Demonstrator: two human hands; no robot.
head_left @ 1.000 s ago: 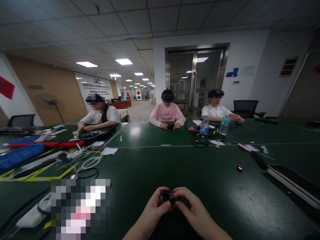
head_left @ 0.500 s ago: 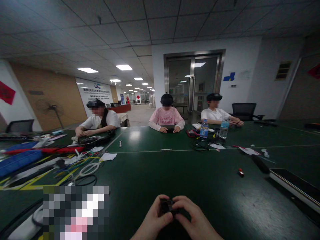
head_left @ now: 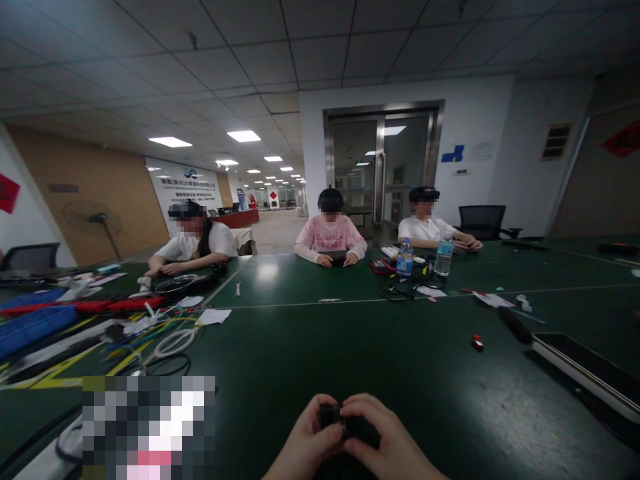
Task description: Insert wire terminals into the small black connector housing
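Low in the middle of the view, a small dark blocky object (head_left: 330, 415) sits between my hands above the green table (head_left: 260, 360). Its exact kind is too dark to make out. My left hand (head_left: 311, 437) grips it from the left, thumb in front and fingers curled behind. From the other side my right hand (head_left: 380, 433) is closed on it, its fingertips at the top and its thumb below. Much of the object is covered by the fingers.
Cables (head_left: 173, 343), blue trays (head_left: 37, 330) and papers crowd the left. A small red item (head_left: 477, 343) and a phone-like slab (head_left: 585, 370) lie right. Two water bottles (head_left: 444, 257) stand farther back. Three people sit across the table, one in a pink top (head_left: 330, 237).
The view has shifted slightly. My fingers have moved a little on the dark object, which both hands still hold in about the same place.
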